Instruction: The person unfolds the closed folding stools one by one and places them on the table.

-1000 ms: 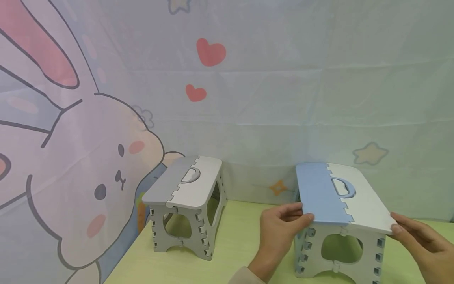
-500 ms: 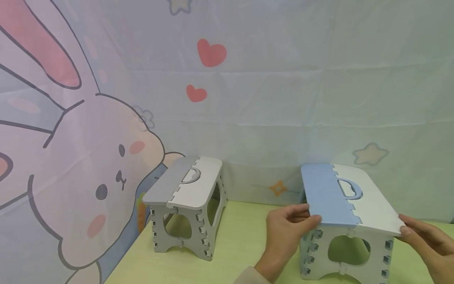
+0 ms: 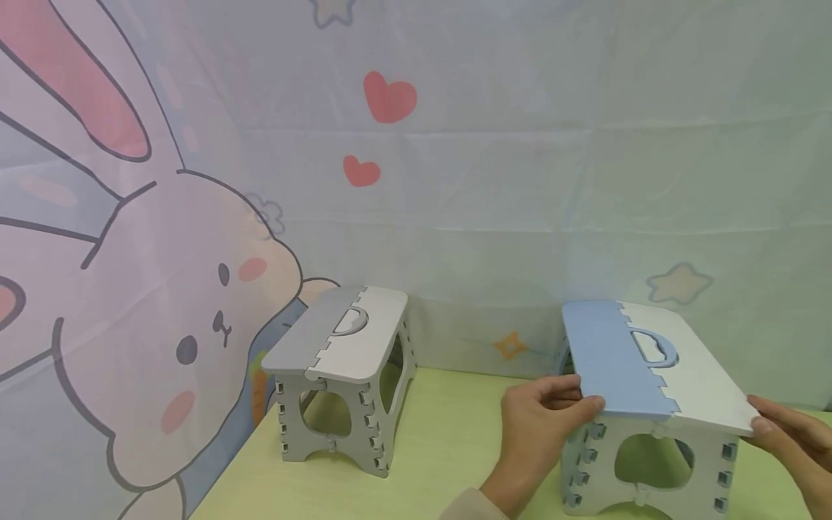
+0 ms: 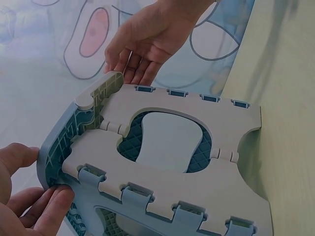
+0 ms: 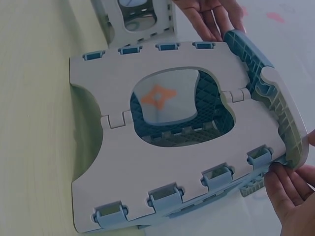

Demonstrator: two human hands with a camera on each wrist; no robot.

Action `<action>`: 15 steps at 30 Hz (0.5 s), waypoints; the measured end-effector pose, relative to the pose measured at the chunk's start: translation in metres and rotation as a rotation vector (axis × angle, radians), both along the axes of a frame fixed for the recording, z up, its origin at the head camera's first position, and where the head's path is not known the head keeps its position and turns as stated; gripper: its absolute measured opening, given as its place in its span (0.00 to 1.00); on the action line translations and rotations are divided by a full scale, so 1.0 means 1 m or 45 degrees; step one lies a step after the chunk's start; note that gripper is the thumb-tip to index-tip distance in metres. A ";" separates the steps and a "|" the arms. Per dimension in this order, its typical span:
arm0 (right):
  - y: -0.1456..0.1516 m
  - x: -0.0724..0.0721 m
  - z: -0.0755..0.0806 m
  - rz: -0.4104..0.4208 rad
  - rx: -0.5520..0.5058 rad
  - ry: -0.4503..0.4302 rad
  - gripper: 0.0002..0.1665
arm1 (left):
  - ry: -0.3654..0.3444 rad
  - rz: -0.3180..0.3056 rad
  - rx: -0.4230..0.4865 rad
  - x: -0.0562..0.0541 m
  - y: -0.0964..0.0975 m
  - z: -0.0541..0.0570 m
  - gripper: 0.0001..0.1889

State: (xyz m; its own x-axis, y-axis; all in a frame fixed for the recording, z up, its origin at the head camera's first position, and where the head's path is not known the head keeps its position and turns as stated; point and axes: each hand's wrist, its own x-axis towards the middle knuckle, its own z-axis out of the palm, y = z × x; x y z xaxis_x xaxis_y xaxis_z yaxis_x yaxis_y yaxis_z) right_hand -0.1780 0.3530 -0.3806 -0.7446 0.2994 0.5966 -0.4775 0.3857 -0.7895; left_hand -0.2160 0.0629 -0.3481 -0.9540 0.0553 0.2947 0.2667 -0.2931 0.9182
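Observation:
An unfolded folding step stool (image 3: 617, 361) with a blue and white top stands at the right of the head view. My left hand (image 3: 536, 426) pinches the near corner of its blue half, thumb on top and fingers beneath. At the near corner of the white half, my right hand (image 3: 796, 448) grips the edge the same way. The wrist views show the stool's white end panel (image 4: 182, 147), hinged and with a large oval opening, and the ribbed underside (image 5: 283, 113) of the top. The two top halves meet at a slight bend.
A second folding stool, grey and white (image 3: 354, 347), stands unfolded to the left on the pale green table (image 3: 442, 433). Close behind both hangs a cloth backdrop (image 3: 481, 180) printed with a rabbit, hearts and stars.
The blue and white stool has shifted to the right across the table, both hands moving with it and keeping their hold. The grey stool stays in place.

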 end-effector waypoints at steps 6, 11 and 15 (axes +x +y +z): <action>0.003 0.003 0.004 -0.141 0.125 -0.054 0.35 | -0.017 -0.015 0.008 0.001 0.006 0.002 0.12; 0.006 0.005 0.005 -0.174 0.155 -0.076 0.34 | -0.002 -0.014 0.013 0.002 0.009 0.002 0.12; 0.011 0.005 0.004 -0.176 0.182 -0.089 0.33 | 0.021 -0.014 0.015 0.003 0.012 0.002 0.12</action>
